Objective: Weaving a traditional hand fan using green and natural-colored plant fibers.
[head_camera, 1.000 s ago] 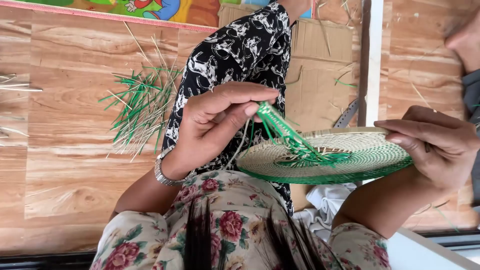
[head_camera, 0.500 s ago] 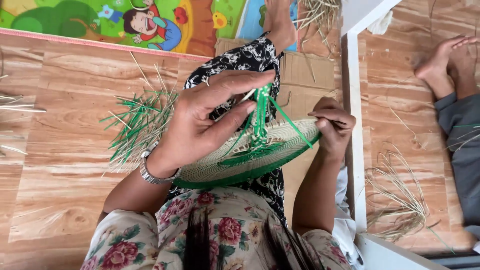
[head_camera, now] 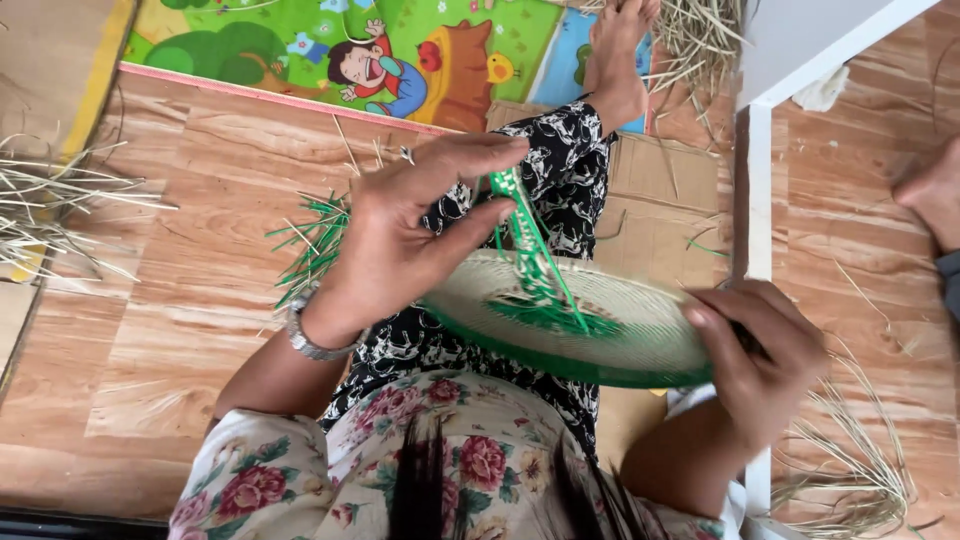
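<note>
Woven disc turned flatter, green strand drawn up

Disc position: the round woven mat [head_camera: 600, 330], pale with a green rim and green centre, sits over the person's lap, tilted with its near edge low. Half a second earlier it stood steeper and closer to the chest; it now lies flatter and further toward 3 o'clock.

Left hand [head_camera: 400, 240]: raised at 10 o'clock of the disc, thumb and fingers pinched on a green strand bundle [head_camera: 520, 225] that rises from the disc's centre. The pinch was already on it before; the strand now looks pulled tauter, which I judge to be a tightening pull.

Right hand [head_camera: 760, 365]: clenched on the disc's rim at 3 o'clock, having shifted from the far edge.

Surroundings: loose green strips [head_camera: 315, 245] lie on the wooden floor [head_camera: 180, 330] at 9 o'clock; dry straw [head_camera: 850, 450] at 4 o'clock; a coloured play mat [head_camera: 300, 40] at 12 o'clock.
</note>
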